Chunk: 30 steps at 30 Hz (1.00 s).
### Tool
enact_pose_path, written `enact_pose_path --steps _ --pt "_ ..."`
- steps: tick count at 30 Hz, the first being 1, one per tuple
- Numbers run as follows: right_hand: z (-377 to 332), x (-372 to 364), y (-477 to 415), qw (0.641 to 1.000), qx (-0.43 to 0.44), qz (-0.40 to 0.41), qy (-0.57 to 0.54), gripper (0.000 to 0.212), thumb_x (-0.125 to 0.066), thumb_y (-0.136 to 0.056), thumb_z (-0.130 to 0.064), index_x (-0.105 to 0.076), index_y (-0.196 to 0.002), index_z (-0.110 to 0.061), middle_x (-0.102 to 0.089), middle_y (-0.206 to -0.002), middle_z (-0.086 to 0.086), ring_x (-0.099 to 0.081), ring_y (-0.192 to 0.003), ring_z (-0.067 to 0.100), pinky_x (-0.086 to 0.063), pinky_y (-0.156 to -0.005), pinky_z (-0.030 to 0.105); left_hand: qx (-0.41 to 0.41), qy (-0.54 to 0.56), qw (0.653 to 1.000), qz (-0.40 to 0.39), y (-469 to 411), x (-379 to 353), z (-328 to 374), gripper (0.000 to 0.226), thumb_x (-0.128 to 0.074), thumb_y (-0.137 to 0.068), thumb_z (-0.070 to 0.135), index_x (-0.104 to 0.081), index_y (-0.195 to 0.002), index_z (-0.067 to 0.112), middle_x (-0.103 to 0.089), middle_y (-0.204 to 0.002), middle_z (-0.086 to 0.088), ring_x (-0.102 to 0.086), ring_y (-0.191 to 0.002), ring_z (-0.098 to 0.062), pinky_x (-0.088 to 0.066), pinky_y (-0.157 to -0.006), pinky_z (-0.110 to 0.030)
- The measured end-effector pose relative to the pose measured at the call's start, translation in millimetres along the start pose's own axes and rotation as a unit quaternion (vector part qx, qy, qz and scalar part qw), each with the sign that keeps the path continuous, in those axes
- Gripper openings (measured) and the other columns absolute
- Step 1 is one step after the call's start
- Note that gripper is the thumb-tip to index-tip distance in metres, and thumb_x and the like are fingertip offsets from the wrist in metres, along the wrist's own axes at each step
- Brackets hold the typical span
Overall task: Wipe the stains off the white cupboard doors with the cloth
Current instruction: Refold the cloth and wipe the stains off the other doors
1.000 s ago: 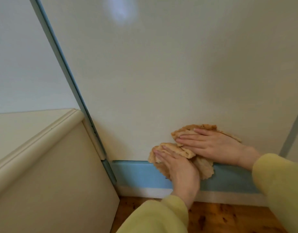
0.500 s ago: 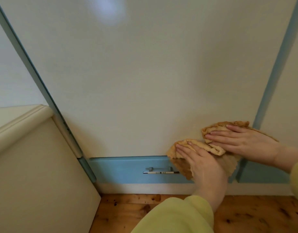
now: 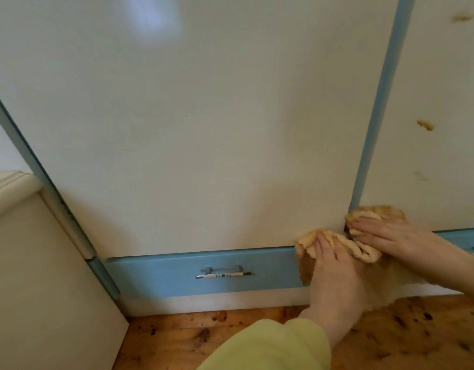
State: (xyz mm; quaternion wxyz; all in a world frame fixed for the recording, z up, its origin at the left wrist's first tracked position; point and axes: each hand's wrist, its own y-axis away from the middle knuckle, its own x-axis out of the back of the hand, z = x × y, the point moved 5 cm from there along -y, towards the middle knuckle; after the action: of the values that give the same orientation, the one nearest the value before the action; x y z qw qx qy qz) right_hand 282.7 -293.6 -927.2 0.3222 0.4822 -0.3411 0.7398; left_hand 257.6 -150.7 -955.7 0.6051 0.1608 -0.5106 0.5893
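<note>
An orange-tan cloth (image 3: 364, 251) is pressed against the bottom right corner of the wide white cupboard door (image 3: 190, 129), across the blue strip (image 3: 377, 116) between two doors. My left hand (image 3: 334, 273) lies flat on the cloth's lower left part. My right hand (image 3: 390, 236) presses its upper right part onto the foot of the right door (image 3: 444, 156). That right door carries orange-brown stains (image 3: 425, 125), one near the top (image 3: 463, 17) and a faint one lower (image 3: 420, 176).
A blue plinth (image 3: 163, 273) with a small metal handle (image 3: 223, 273) runs under the doors. A cream cabinet (image 3: 38, 276) juts out at the left. Knotty wooden floor (image 3: 390, 337) lies below. My yellow-green sleeve (image 3: 270, 345) is at the bottom.
Both hands and the cloth slid right along the door's bottom edge, reaching the blue strip and the right door. The view shifted right, revealing the stained right door.
</note>
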Motion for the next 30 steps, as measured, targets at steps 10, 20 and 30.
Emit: enact_pose_path --steps 10,20,30 --pt "12 41 66 0.913 -0.224 -0.058 -0.335 0.068 -0.03 -0.039 -0.101 -0.051 -0.092 -0.064 -0.059 -0.088 -0.037 -0.057 -0.085 -0.008 -0.045 -0.07 0.019 -0.058 0.03 0.987 -0.148 23 79 -6 0.035 -0.048 -0.092 0.022 -0.047 -0.127 0.023 -0.061 -0.114 -0.01 -0.051 -0.108 -0.03 -0.04 -0.085 -0.037" --pt "-32 106 24 0.853 -0.233 -0.074 -0.461 0.042 -0.055 -0.07 -0.064 -0.065 -0.089 -0.028 -0.062 -0.084 -0.005 -0.058 -0.081 0.007 -0.04 -0.066 0.019 0.008 0.091 0.985 -0.148 -9 194 -76 0.025 -0.06 -0.074 0.046 -0.063 -0.09 0.027 -0.064 -0.087 -0.001 -0.056 -0.082 -0.014 -0.041 -0.071 -0.02" --pt "-54 138 -6 0.839 -0.212 -0.013 -0.501 0.013 -0.063 -0.082 -0.03 -0.067 -0.088 -0.019 -0.067 -0.094 0.0 -0.062 -0.09 0.014 -0.051 -0.084 0.035 0.0 0.111 0.989 -0.103 -2 244 -86 0.027 -0.074 -0.073 0.008 -0.054 -0.066 0.024 -0.048 -0.059 0.008 -0.046 -0.052 0.005 -0.034 -0.051 -0.01"
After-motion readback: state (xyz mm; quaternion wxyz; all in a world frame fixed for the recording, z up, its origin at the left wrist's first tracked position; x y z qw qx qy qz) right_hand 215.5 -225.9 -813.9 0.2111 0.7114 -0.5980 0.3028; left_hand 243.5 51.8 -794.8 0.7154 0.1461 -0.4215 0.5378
